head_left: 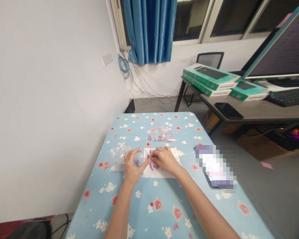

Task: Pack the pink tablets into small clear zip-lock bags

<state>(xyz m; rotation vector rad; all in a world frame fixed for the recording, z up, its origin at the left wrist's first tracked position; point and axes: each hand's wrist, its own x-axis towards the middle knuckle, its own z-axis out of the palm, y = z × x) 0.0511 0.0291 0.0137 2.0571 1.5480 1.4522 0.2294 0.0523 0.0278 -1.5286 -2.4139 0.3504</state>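
Over the flower-patterned tablecloth, my left hand (132,167) has its thumb and fingers spread apart in a wide curve. Its thumb tip reaches to the left edge of a white sheet (168,173), close to the other hand. My right hand (165,160) rests above that sheet with fingertips pinched together; whatever is between them is too small to name. Several small pink beads (152,166) lie scattered on the sheet just below the right fingertips. Beside and under the left hand is a clear plastic bag (117,154). Another clear bag (161,133) with pink pieces lies beyond the hands.
On the table's right side lies a phone (214,167), its screen blurred out. A desk at right carries green-and-white keyboard boxes (209,78), a monitor (281,46) and a dark phone (228,110). A white wall (52,99) borders the left.
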